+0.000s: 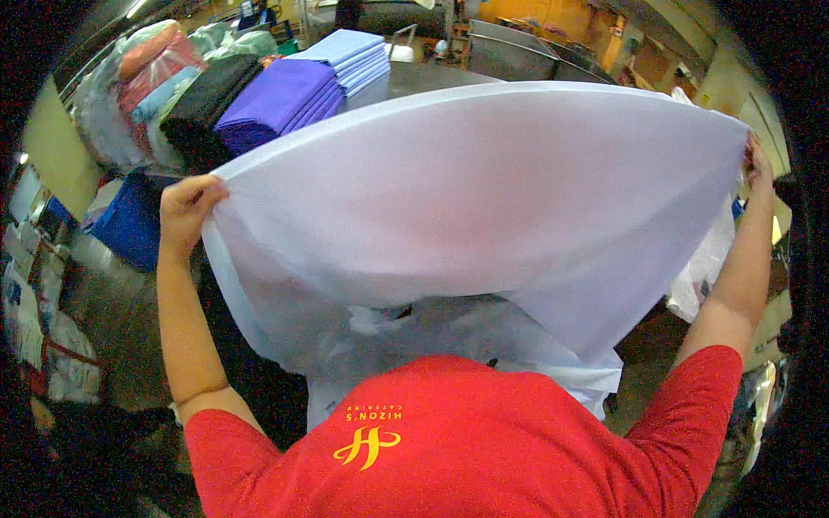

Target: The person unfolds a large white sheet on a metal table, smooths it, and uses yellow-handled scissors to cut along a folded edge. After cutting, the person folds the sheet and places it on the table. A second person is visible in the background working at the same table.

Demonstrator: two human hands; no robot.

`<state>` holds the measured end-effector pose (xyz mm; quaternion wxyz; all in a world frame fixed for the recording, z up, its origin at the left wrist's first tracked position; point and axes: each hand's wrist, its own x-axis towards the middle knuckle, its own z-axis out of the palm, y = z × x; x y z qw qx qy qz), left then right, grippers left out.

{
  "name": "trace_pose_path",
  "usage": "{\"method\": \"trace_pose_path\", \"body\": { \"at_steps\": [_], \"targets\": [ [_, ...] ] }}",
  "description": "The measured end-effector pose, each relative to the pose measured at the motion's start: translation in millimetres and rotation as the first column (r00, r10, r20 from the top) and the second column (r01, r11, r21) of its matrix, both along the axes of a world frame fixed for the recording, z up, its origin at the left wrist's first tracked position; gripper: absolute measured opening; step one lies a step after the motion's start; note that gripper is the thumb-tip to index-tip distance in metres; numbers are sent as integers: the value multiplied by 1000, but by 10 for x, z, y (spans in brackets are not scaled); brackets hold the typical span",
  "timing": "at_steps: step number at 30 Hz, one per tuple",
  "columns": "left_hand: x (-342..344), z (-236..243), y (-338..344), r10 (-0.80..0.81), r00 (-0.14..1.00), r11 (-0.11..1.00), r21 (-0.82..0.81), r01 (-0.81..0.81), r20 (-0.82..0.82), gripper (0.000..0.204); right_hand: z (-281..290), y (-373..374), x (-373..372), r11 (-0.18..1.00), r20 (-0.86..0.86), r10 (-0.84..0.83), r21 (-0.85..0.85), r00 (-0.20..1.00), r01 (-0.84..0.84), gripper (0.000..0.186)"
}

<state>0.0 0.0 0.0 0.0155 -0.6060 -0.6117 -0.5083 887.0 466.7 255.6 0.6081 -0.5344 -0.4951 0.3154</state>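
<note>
A large, thin white cloth [518,190] is stretched wide between my raised hands, its top edge taut and bowed in this view. My left hand [188,207] pinches one upper corner, fingers closed on the hem. At the far right, my right hand [757,162] grips the opposite corner, partly in shadow. The middle of the cloth sags toward my body, and its lower part hangs in loose folds in front of my red shirt. On the right side a layer folds over at a slant. Both arms are held out with the elbows bent.
Behind the cloth's left part, a dark table [423,79] bears folded purple cloths [281,99], light blue folded cloths [350,56] and black folded cloth [207,97]. Plastic-wrapped bundles [142,86] are piled farther left. A blue bag or cloth [129,220] lies lower left.
</note>
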Motion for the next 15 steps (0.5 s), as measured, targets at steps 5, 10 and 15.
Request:
{"method": "trace_pose_path", "body": {
  "at_steps": [5, 10, 15],
  "targets": [
    [112, -536, -78, 81, 991, 992, 88, -90, 103, 23, -449, -428, -368, 957, -32, -18, 288, 999, 27, 27],
    [-528, -544, -340, 79, 996, 997, 14, -80, 44, 8, -507, -744, -1231, 919, -108, -93, 372, 990, 127, 23],
    [-678, -337, -586, 26, 986, 990, -144, -2, 164, 9, -824, -1113, -1178, 919, 16, -111, 383, 994, 96, 21]
  ]
}}
